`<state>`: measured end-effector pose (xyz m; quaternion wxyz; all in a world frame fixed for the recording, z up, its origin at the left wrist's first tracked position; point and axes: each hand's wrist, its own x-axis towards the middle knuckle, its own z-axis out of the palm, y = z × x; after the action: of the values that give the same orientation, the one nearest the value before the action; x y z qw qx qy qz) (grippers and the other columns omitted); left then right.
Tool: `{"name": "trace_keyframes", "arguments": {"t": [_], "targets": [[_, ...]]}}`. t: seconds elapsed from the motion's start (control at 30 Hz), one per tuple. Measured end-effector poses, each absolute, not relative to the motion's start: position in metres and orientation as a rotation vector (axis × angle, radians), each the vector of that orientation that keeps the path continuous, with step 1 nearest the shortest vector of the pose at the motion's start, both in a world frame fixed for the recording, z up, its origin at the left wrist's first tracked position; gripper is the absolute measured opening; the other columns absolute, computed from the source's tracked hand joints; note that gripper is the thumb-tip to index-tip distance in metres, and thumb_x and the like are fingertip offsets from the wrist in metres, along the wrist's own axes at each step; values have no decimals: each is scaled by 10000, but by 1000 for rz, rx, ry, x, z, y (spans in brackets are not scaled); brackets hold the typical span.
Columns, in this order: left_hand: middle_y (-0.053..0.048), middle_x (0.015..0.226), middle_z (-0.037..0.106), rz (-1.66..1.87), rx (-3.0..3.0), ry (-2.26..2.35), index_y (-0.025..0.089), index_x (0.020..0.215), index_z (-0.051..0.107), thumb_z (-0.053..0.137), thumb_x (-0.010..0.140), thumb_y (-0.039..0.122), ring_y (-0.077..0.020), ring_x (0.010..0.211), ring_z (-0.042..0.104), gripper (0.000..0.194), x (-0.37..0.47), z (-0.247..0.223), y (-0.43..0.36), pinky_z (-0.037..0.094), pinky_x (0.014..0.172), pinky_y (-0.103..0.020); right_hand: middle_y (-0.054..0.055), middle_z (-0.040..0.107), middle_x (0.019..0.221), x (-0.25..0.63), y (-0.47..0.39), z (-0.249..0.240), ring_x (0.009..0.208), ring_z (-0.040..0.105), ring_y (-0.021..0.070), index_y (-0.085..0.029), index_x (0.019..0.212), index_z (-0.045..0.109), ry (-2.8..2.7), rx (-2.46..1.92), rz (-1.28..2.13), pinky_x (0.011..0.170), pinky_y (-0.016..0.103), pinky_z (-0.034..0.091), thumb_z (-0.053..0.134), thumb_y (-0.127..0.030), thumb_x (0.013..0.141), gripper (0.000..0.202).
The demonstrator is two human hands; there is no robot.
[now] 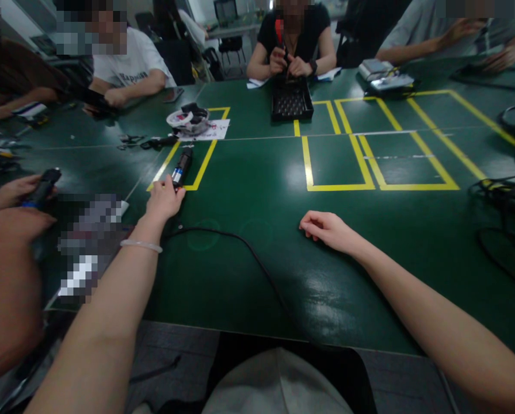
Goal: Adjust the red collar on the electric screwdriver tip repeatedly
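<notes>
A black cylindrical tool [182, 165] with a blue and white band lies within a yellow-taped rectangle on the green table [248, 259]. The fingers of my left hand [166, 198] are closed around its near end. Over at the right, my right hand [324, 230] rests on the bare table with its fingers curled together and nothing seen in them. A black cable [248, 244] runs between my two arms toward the table's front edge.
Yellow tape frames [341, 188] mark the table's right half. Beyond them is a black tray [292, 103] near a seated person. Tangled cables [505, 198] lie far right. A plastic-wrapped roll [188, 119] sits back left. At left, another person's hands hold a similar black tool [44, 187].
</notes>
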<state>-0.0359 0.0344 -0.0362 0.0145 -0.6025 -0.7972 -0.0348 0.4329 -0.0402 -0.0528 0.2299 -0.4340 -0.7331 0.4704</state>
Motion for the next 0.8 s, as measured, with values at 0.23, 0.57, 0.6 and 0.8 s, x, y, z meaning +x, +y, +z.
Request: {"name": "trace_keyframes", "arguments": {"t": [0.23, 0.57, 0.6, 0.8], "targets": [[-285, 1438, 372, -87, -1876, -2483, 109, 1496, 296, 475, 870, 650, -470, 1320, 409, 847, -33, -36, 32, 414, 990, -554, 22, 636, 735, 432, -42, -51, 626, 581, 136, -172, 898, 626, -2019, -1195, 1300, 594, 259, 471, 524, -377, 943, 234], [-263, 1339, 479, -138, -1819, -2477, 111, 1415, 434, 268, 976, 497, -416, 1207, 521, 608, -2, -29, 20, 440, 954, -544, 21, 636, 724, 431, -41, -53, 623, 576, 136, -175, 891, 627, -2014, -1201, 1293, 587, 255, 467, 530, -375, 936, 227], [-263, 1334, 485, -131, -1824, -2471, 110, 1415, 434, 284, 973, 495, -417, 1202, 526, 606, 5, -28, 17, 448, 948, -543, 21, 637, 725, 431, -42, -53, 624, 576, 137, -175, 890, 627, -2012, -1199, 1295, 588, 256, 467, 531, -372, 935, 224], [-244, 1321, 500, -83, -1930, -2413, 111, 1413, 428, 369, 961, 495, -416, 1153, 578, 595, 62, -22, -16, 509, 881, -517, 13, 615, 695, 430, -41, -52, 599, 552, 137, -175, 871, 628, -1984, -1218, 1241, 573, 260, 431, 520, -364, 934, 226]]}}
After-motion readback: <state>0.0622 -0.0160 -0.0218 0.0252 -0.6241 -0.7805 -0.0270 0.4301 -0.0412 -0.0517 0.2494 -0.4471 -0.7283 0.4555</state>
